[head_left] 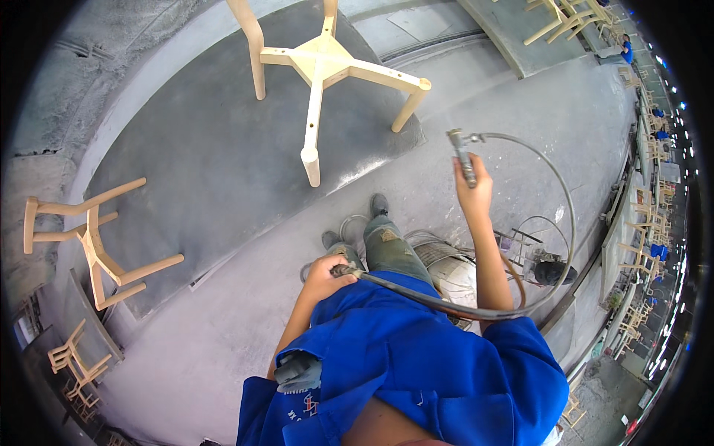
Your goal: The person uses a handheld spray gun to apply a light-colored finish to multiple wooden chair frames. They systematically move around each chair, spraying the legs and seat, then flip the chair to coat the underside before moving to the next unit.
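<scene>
My right hand (474,189) is raised and wrapped around a grey metal spray gun (460,154), its nozzle end pointing up and away. A grey hose (554,186) loops from the gun out to the right and back across my body. My left hand (327,276) grips that hose near my waist. Ahead, an upturned pale wooden chair frame (323,67) stands legs-up on a dark grey platform (216,156). My feet and grey trousers (383,241) show below the platform's edge.
Another unfinished wooden frame (93,241) lies on its side at the left, with more frames (74,364) stacked lower left. A round bucket and a wire stand (532,256) sit by my right leg. Further wooden frames and people in blue line the far right.
</scene>
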### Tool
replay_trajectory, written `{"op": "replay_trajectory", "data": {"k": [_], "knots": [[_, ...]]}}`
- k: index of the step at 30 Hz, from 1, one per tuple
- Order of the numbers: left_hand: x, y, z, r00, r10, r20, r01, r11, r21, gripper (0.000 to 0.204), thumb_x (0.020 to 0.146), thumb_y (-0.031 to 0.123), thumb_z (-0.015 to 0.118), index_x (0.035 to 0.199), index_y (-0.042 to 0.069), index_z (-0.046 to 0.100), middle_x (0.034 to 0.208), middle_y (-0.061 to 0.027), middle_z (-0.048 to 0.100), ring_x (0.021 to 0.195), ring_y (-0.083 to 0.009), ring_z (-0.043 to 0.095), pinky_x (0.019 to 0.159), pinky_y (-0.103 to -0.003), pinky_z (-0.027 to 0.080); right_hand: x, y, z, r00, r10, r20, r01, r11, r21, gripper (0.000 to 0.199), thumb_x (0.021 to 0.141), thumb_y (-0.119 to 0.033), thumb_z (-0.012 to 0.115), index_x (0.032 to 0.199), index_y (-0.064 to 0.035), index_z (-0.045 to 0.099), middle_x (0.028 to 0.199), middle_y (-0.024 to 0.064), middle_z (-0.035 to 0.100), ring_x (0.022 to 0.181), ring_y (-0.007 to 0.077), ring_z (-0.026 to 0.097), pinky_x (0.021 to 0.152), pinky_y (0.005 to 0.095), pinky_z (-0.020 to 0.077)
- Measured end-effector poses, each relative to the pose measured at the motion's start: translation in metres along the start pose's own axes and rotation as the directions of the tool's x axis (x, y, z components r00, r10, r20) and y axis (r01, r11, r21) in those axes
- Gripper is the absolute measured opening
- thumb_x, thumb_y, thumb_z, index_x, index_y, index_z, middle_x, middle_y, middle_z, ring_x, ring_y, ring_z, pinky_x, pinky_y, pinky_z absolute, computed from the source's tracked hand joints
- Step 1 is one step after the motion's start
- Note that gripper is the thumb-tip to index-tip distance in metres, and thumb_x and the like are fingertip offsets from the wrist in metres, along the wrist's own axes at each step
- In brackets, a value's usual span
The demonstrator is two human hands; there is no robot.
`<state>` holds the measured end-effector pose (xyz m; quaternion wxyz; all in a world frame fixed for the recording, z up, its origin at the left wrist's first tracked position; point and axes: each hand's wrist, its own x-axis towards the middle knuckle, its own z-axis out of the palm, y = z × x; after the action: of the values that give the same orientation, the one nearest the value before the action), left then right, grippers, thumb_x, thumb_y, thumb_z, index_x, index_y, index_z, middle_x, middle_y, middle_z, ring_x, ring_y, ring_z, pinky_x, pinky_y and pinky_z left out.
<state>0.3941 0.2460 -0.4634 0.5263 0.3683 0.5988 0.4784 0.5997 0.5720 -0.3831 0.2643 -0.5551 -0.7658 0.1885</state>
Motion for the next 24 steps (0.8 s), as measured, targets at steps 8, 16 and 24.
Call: {"op": "replay_trajectory", "data": {"k": [8, 16, 24], "knots": [[0.013, 0.037, -0.008, 0.987, 0.057, -0.147, -0.028, 0.981, 0.192, 0.044, 0.059, 0.032, 0.095, 0.077, 0.004, 0.066, 0.071, -0.009, 0.063, 0.067, -0.0263, 0.06, 0.063, -0.037, 0.045, 0.02, -0.023, 0.03, 0.931, 0.222, 0.289, -0.349, 0.773, 0.53, 0.021, 0.095, -0.024, 0.073, 0.095, -0.0029, 0.069, 0.068, -0.002, 0.06, 0.063, 0.0054, 0.055, 0.057, 0.0245, 0.0427], [0.027, 0.087, 0.065, 0.982, 0.078, -0.171, -0.034, 0.968, 0.249, 0.041, 0.057, 0.031, 0.094, 0.077, 0.005, 0.068, 0.072, -0.0099, 0.065, 0.069, -0.0285, 0.063, 0.066, -0.037, 0.046, 0.034, -0.006, 0.025, 0.754, -0.113, 0.647, -0.393, 0.712, 0.582, 0.022, 0.095, -0.023, 0.072, 0.098, -0.001, 0.069, 0.068, -0.0015, 0.059, 0.064, 0.0056, 0.056, 0.054, 0.024, 0.0413], [0.036, 0.12, 0.118, 0.968, 0.067, -0.242, 0.038, 0.914, 0.404, 0.047, 0.062, 0.042, 0.093, 0.077, 0.005, 0.068, 0.073, -0.0099, 0.066, 0.069, -0.028, 0.065, 0.067, -0.037, 0.047, -0.005, 0.043, 0.054, 0.457, -0.102, 0.884, -0.885, 0.048, 0.463, 0.033, 0.101, -0.036, 0.062, 0.102, -0.0033, 0.058, 0.069, 0.0033, 0.055, 0.06, 0.0162, 0.058, 0.041, 0.0226, 0.0357]]}}
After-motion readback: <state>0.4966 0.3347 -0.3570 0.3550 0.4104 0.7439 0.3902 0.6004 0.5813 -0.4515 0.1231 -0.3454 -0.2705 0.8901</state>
